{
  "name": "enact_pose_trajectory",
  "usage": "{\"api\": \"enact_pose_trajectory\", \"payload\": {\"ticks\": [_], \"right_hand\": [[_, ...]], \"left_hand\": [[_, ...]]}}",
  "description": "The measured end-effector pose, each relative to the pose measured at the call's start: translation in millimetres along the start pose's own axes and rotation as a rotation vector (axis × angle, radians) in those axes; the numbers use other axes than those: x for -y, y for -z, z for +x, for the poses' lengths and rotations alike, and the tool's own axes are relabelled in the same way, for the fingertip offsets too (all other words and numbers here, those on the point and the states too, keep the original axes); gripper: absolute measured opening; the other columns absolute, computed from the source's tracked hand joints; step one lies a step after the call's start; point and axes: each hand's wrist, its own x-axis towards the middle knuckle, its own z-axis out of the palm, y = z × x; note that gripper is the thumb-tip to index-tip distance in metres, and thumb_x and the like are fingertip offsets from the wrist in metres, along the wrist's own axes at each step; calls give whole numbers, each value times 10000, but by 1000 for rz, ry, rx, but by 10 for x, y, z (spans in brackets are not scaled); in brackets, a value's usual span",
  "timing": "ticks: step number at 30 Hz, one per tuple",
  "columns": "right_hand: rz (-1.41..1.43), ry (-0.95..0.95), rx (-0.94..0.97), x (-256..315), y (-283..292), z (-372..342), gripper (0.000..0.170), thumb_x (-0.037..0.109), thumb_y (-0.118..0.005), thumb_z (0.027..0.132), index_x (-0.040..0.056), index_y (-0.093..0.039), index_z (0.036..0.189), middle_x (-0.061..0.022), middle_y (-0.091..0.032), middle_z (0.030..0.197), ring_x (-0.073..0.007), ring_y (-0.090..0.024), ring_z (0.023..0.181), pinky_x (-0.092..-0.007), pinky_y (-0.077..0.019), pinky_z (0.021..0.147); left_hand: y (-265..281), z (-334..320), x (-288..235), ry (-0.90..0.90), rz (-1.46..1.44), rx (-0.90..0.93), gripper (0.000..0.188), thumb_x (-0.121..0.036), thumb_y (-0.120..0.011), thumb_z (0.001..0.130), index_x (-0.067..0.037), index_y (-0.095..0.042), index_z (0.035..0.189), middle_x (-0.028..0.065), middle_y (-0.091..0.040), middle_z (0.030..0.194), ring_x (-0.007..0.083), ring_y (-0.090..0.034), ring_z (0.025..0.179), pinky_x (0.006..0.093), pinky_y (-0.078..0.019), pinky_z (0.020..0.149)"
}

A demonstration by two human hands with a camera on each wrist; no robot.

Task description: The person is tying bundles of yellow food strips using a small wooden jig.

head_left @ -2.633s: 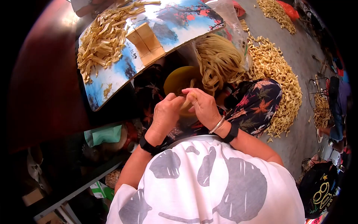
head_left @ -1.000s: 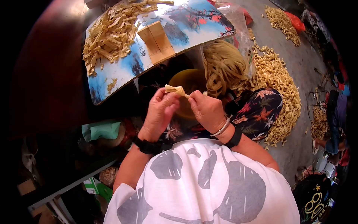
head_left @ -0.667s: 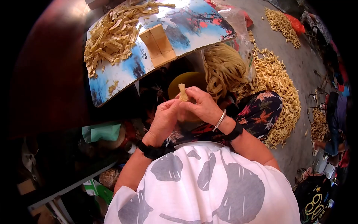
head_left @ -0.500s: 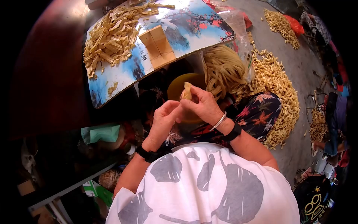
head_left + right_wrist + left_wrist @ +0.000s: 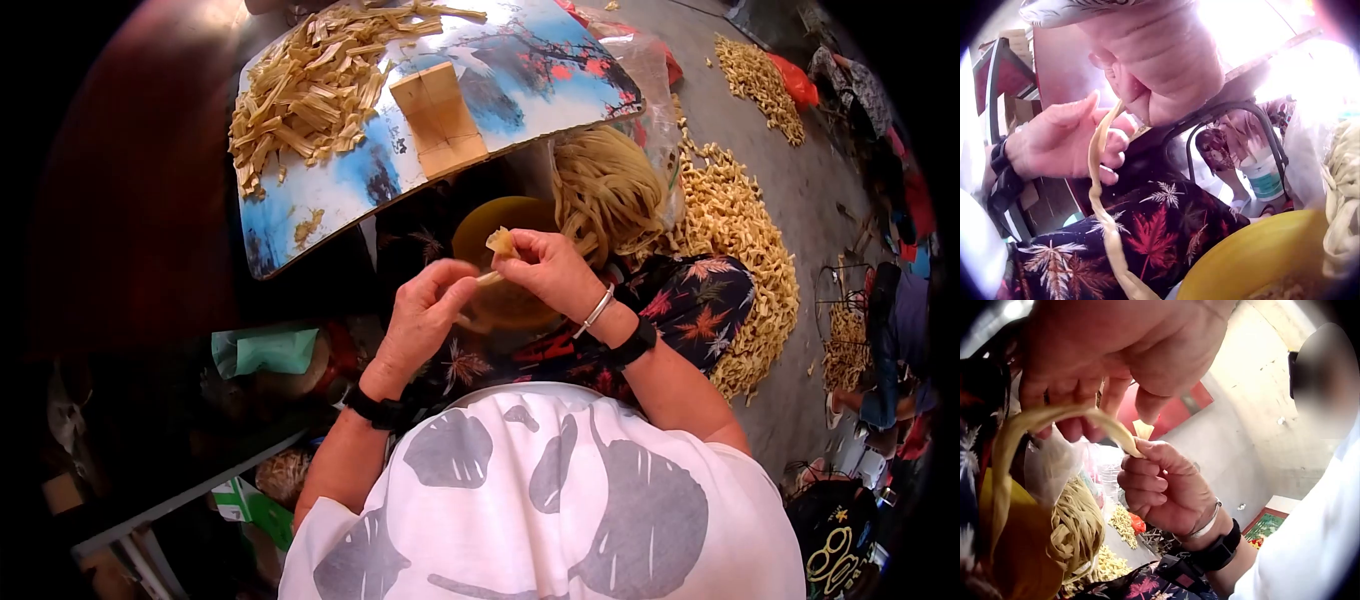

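In the head view, my right hand [image 5: 555, 275] pinches a pale yellow flat strip [image 5: 489, 278], whose short flared end sticks up above thumb and finger. My left hand [image 5: 425, 315] is just to its left. The left wrist view has the long strip [image 5: 1054, 414] arching past my left fingertips, the left thumb standing apart from the fingers. Seen from the right wrist, the strip's tail [image 5: 1110, 231] hangs down past the left fingers over the patterned trousers. A yellow bowl [image 5: 480, 220] is below the hands, beside a bundle of long strips [image 5: 605, 185] in clear plastic.
A painted tabletop [image 5: 520, 65] carries a pile of short flat pieces [image 5: 310, 90] and a small wooden stand [image 5: 438, 120]. Many small knotted pieces [image 5: 750, 270] cover the floor at the right, with a smaller heap [image 5: 760, 85] farther back. A green bag [image 5: 265, 352] lies lower left.
Both hands worked close together on the strip earlier, turning and folding its end. Since half a second ago, my left hand has drawn slightly left, while the right keeps its pinch.
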Motion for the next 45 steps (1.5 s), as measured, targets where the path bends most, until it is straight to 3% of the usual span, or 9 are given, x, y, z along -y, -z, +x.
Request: {"api": "enact_pose_trajectory", "payload": {"ticks": [3, 9, 12, 16, 19, 23, 27, 36, 45], "right_hand": [[-162, 114, 63, 68, -78, 11, 222, 217, -621, 882, 11, -672, 949, -153, -652, 733, -231, -640, 655, -332, -499, 636], [-287, 139, 110, 325, -183, -16, 238, 228, -569, 911, 2, -633, 869, -210, -630, 784, -412, -621, 760, -414, -502, 667], [-230, 116, 85, 395, -149, 161, 241, 232, -568, 916, 3, -628, 872, -208, -631, 786, -398, -633, 766, -412, -500, 668], [128, 38, 66, 634, 4, 588, 249, 298, -546, 1026, 67, -632, 996, 70, -476, 663, -24, -435, 564, -187, -348, 503], [61, 184, -67, 664, 96, 923, 251, 275, -539, 1030, 50, -649, 1028, 44, -536, 656, -45, -488, 553, -205, -392, 509], [-313, 446, -321, 823, 147, 1225, 160, 171, -605, 958, 13, -610, 983, -185, -640, 747, -322, -638, 638, -387, -491, 596], [-425, 596, -511, 815, 179, 1570, 126, 141, -599, 940, 16, -589, 941, -200, -641, 830, -417, -621, 779, -456, -492, 653], [-559, 453, -376, 445, 256, 1787, 123, 142, -586, 913, 29, -626, 939, -203, -657, 868, -412, -631, 856, -478, -511, 735], [-521, 416, -321, 481, 263, 1603, 141, 154, -567, 925, 16, -593, 925, -238, -653, 859, -445, -618, 848, -484, -506, 731]], "left_hand": [[-51, 140, -112, -203, 38, -50, 369, -37, -643, 936, -42, -539, 1290, -27, -581, 804, 42, -551, 711, 196, -478, 652], [-17, 249, -82, -195, -24, -142, 47, -6, -589, 953, -5, -629, 928, -1, -620, 753, 48, -577, 637, 200, -470, 546], [66, 319, -188, -30, -272, -152, 95, -89, -600, 977, -12, -649, 1005, 4, -634, 790, 53, -604, 721, 185, -503, 648], [155, 509, -489, -55, -353, -171, 186, -150, -610, 984, -12, -662, 1097, -34, -611, 828, 19, -495, 661, 176, -423, 595], [442, 754, -384, -120, -47, -111, 160, -140, -614, 978, -26, -680, 1067, -60, -599, 816, 10, -460, 631, 163, -375, 563], [624, 1192, -571, -338, 297, -299, 151, -130, -637, 949, 7, -696, 977, 8, -603, 687, 63, -534, 631, 228, -436, 574], [701, 1589, -666, -433, 411, -405, 146, -141, -655, 927, -6, -706, 951, 46, -640, 692, 88, -566, 626, 260, -461, 588], [724, 1786, -204, -262, 136, -465, 178, -139, -658, 893, 10, -686, 986, 149, -675, 810, 197, -658, 711, 344, -510, 646], [630, 1636, -213, -208, 552, -536, 375, -68, -618, 776, 9, -637, 1142, 191, -689, 956, 320, -663, 864, 400, -518, 816]]}}
